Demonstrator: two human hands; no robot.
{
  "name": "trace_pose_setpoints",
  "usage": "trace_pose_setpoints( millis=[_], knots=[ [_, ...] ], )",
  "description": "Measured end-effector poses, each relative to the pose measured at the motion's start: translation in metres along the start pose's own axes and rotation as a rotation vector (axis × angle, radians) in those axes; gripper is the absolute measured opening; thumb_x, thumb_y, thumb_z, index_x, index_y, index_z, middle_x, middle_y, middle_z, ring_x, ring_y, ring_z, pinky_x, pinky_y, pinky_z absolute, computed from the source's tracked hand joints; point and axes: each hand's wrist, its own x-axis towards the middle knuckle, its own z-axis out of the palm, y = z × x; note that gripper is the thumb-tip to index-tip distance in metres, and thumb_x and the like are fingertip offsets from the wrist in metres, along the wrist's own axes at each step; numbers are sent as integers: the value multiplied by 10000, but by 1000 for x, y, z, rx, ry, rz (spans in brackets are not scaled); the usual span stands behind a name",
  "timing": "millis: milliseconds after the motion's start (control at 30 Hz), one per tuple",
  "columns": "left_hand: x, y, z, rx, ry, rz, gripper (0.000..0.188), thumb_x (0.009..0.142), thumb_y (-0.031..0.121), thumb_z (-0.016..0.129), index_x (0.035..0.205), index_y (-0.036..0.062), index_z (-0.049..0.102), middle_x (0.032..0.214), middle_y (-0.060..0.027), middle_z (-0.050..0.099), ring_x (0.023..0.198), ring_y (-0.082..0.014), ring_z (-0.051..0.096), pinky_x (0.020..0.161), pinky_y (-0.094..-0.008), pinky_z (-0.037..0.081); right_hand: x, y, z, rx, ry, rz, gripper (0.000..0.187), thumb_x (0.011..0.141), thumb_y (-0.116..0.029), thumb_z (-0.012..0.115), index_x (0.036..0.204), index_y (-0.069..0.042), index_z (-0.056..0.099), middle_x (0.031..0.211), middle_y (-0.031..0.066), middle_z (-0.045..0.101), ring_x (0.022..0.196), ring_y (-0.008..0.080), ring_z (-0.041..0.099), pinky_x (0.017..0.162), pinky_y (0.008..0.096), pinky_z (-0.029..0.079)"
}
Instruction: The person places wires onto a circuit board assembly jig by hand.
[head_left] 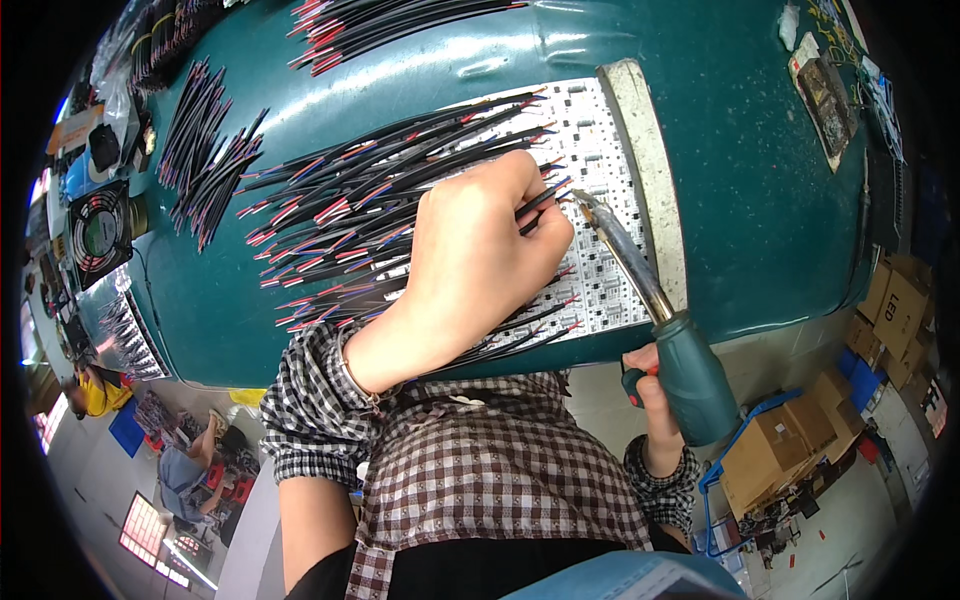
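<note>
My left hand [488, 235] is closed, pinching a thin black cable [537, 202] whose bared colored wire ends point right over a white circuit board panel [612, 285]. A soldering iron [690, 375] with a thick green handle and a metal shaft is gripped in my right hand [652, 390], at the table's front edge. Its tip comes down beside the wire ends; whether they touch is too small to tell. Many black cables [350, 205] with red, white and blue ends lie across the panel's left part and reach out from it, partly hidden by my left hand.
A pale strip [655, 190] runs along the panel's right edge on the green table [740, 180]. More cable bundles [400, 25] [205, 150] lie behind and left. A fan [100, 232] stands at far left, a worn dark block [825, 100] at far right. Cardboard boxes [780, 450] stand right below.
</note>
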Motion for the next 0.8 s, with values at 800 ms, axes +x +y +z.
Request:
trace_pose_setpoints(
  millis=[800],
  knots=[
    [1,-2,-1,2,-4,0,118,735,62,687,749,-23,605,665,-193,633,603,-371,645,567,-423,516,2,-11,3,123,58,62,314,844,-262,783,1022,-11,724,922,77,745,904,232,670,914,378,512]
  ],
)
